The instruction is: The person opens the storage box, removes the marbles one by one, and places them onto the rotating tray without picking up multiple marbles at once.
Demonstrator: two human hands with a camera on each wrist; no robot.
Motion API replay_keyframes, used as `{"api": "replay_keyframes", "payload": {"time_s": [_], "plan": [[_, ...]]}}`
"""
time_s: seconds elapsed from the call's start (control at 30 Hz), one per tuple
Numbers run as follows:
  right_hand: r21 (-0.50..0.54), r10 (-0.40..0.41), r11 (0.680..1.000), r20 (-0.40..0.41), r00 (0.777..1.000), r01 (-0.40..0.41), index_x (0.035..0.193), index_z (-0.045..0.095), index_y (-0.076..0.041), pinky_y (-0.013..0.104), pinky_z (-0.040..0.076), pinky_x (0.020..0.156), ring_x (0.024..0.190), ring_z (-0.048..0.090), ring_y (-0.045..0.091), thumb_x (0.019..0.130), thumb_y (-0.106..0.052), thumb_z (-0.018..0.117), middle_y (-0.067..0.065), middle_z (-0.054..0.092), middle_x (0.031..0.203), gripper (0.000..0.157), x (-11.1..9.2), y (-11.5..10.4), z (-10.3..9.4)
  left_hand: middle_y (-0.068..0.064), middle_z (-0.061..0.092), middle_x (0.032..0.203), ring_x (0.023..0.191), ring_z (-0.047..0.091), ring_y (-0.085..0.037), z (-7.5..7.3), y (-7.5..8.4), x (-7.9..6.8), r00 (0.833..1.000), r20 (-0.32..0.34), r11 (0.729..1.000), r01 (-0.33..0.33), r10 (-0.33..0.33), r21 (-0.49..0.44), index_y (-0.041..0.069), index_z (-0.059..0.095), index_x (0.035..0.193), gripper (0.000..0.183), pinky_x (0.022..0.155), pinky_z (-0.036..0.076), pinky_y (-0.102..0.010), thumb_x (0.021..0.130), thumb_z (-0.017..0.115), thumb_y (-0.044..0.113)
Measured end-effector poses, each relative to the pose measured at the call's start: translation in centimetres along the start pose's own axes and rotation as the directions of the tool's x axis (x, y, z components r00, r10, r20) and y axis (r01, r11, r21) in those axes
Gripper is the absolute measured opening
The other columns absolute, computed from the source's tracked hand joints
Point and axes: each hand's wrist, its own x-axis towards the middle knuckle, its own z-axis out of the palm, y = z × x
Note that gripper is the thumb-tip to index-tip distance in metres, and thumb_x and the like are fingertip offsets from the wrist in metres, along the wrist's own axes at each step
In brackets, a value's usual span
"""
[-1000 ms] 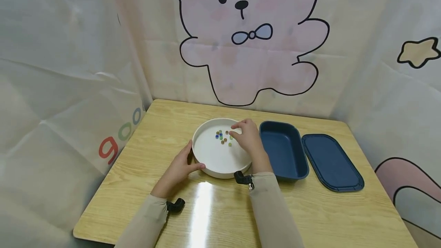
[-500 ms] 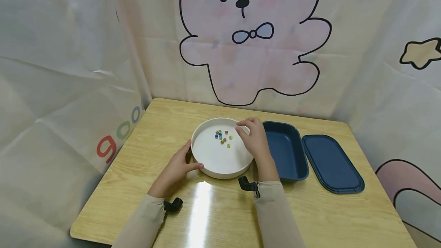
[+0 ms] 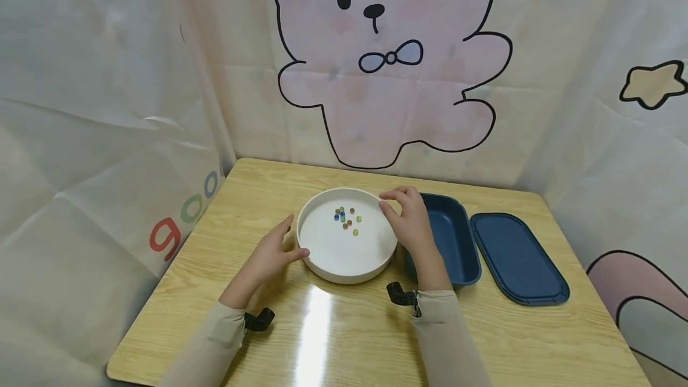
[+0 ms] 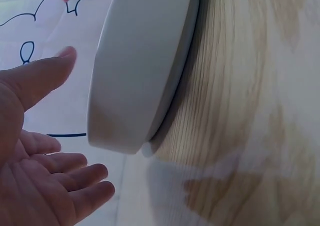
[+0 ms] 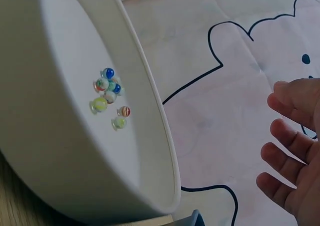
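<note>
A round white dish (image 3: pixel 322 255) stands on the wooden table. Several small glass marbles (image 3: pixel 344 226) lie loose on its floor, in blue, yellow-green and reddish brown; the right wrist view shows swirls in these marbles (image 5: pixel 100 104). My left hand (image 3: pixel 269 260) is beside the dish's left side, fingers and thumb spread; in the left wrist view a gap separates this hand (image 4: pixel 45 176) from the dish wall (image 4: pixel 135 70). Over the dish's right rim hovers my right hand (image 3: pixel 409 220), its fingers loosely bent, with nothing visible between them.
A deep dark blue box (image 3: pixel 451 237) stands right of the dish, partly covered by my right forearm. Its matching flat blue lid (image 3: pixel 520 258) lies further right. Printed cloth (image 3: pixel 376 112) hangs behind and at both sides of the table (image 3: pixel 215 243).
My right hand has moved right, from over the marbles to the dish's right rim. My left hand has let go of the dish and drawn back left. One yellow-green marble has shifted slightly.
</note>
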Motion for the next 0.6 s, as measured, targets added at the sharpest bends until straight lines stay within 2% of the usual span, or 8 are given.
{"api": "replay_keyframes", "payload": {"time_s": [0.07,0.23,0.37,0.6], "plan": [[-0.015,-0.012,1.000,0.003,1.000,0.012,0.118,0.075,-0.014,0.054,0.047,0.100,0.122,0.053,0.032,0.100,-0.027,0.070,0.009,0.057,0.124,0.023,-0.2,0.2,-0.2,-0.018,0.027,0.167,0.150,0.032,-0.044,-0.3,0.0,0.0,1.000,-0.007,1.000,-0.003,0.003,0.005,0.007,0.020,0.164,0.098,0.117,0.034,-0.062,0.091,0.080,0.033],[-0.044,-0.063,0.997,0.024,0.998,0.064,0.119,0.075,-0.011,0.054,0.048,0.097,0.120,0.054,0.032,0.099,-0.025,0.071,0.010,0.058,0.123,0.024,-0.8,0.8,-1.3,-0.017,0.031,0.166,0.147,0.038,-0.044,-1.1,-0.1,0.3,0.998,-0.030,0.997,-0.061,0.063,0.049,0.007,0.023,0.164,0.095,0.114,0.039,-0.062,0.093,0.077,0.039],[-0.093,-0.115,0.989,0.054,0.992,0.119,0.120,0.074,-0.011,0.056,0.050,0.095,0.121,0.054,0.033,0.099,-0.024,0.071,0.010,0.059,0.124,0.025,-1.7,1.8,-3.2,-0.015,0.033,0.165,0.148,0.036,-0.040,-2.3,-0.1,0.0,0.994,-0.026,0.993,-0.101,0.103,0.066,0.010,0.025,0.164,0.092,0.115,0.037,-0.062,0.094,0.075,0.043],[-0.167,-0.214,0.960,0.076,0.974,0.224,0.121,0.073,-0.010,0.052,0.051,0.086,0.116,0.055,0.033,0.097,-0.018,0.073,0.010,0.060,0.126,0.025,-3.4,4.3,-6.6,-0.016,0.030,0.166,0.152,0.029,-0.041,-5.3,-0.8,-1.4,0.993,-0.008,0.983,-0.119,0.121,0.137,0.012,0.027,0.163,0.089,0.117,0.031,-0.065,0.095,0.072,0.047]]}}
